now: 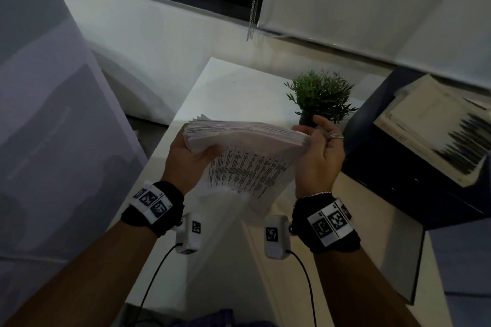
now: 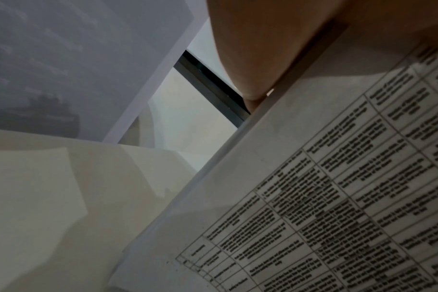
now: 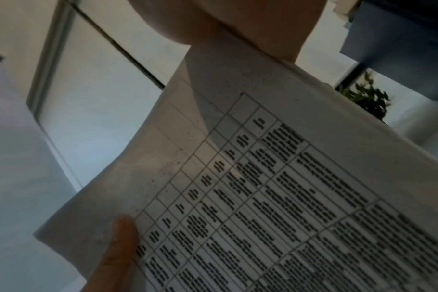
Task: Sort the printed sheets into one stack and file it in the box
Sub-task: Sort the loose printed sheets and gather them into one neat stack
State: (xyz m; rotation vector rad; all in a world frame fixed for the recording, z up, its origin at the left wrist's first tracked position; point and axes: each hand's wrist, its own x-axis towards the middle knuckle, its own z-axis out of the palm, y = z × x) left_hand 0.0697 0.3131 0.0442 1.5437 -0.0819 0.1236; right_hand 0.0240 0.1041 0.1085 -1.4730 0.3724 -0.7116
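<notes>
**Stack in both hands, squaring under way**

Holding a thick stack of white printed sheets (image 1: 247,141) in the air, just in front of the small green potted plant (image 1: 321,95) and above the white tabletop (image 1: 225,82). Gripping the stack's left end with the left hand (image 1: 191,159), thumb curled over the printed face and fingers hidden underneath. Bracing the opposite end with the right hand (image 1: 317,156), palm against the paper edge; fingers apparently reaching behind the stack, though whether curling round it or only pressing cannot be told from any view. Showing a table of black text on the near face, seen close in both wrist views; far edge looking ragged, sheets not yet flush.

Judging by that ragged edge: sorting step nearly over, aligning in hand, filing not yet begun. Calling next, probably, for tapping the long edge on the tabletop to even it, then carrying the stack rightward past the plant to the dark blue box (image 1: 414,164), already holding papers (image 1: 435,125).

Edges and room: bare tabletop lying left of and in front of the plant, offering space for tapping. Box standing right of the plant, its near wall close by the right wrist. Plant leaves standing just behind the right fingertips, risking a brush on any swing across. Large pale board (image 1: 53,114) leaning well to the left of the plant, narrowing that side.
</notes>
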